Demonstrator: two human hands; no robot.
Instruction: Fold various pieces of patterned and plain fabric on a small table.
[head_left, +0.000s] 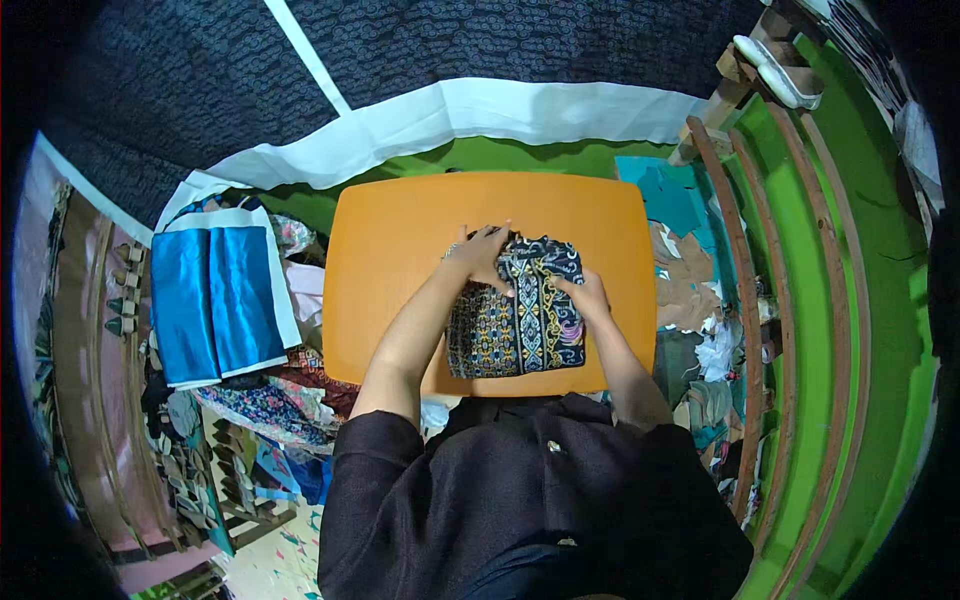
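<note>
A folded batik cloth (518, 320), black with yellow, white and blue patterns, lies on the orange table (390, 230) in front of me. My left hand (485, 254) rests on its far left part, fingers spread and thumb reaching over the top. A bracelet circles the left wrist. At the cloth's right edge is my right hand (590, 297), its thumb on top and its other fingers along the side, partly hidden. The far edge of the cloth looks ruffled, while its near edge lies fairly straight.
Left of the table, shiny blue fabric (215, 300) lies over piled patterned cloths (270, 410). Wooden rails (745, 300) run along the right side, with a white shoe (778, 72) on top. Scraps of brown material (685, 275) lie between table and rails. Dark patterned fabric (450, 45) hangs beyond.
</note>
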